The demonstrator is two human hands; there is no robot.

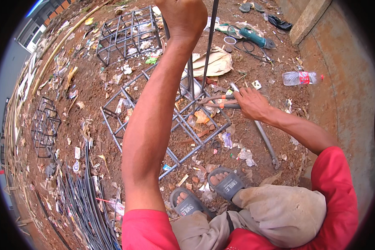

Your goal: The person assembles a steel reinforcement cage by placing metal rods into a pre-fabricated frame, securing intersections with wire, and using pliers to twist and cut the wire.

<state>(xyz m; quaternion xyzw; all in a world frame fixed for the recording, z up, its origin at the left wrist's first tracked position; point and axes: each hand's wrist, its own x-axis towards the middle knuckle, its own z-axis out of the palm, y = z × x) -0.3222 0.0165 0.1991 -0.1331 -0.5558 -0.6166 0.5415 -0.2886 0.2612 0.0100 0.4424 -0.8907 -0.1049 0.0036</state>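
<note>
Raised at the top edge, my left hand (183, 16) looks closed around an upright steel bar (190, 79), though its fingers are mostly hidden. My right hand (254, 104) is wrapped round the handles of a pair of pincers (224, 101) with orange and black grips. The pincers' jaws meet the middle of a steel rebar cage (178, 160) on the ground before my feet. Another dark upright bar (211, 41) rises right of my left hand. A grey metal rod (266, 141) lies on the ground, passing beneath my right hand.
A second rebar cage (129, 35) stands farther off, a smaller one (46, 129) at left. Loose bars (85, 196) lie at lower left. A teal angle grinder (254, 38), plastic bottle (302, 78) and wall (337, 83) are at right. Litter covers the dirt.
</note>
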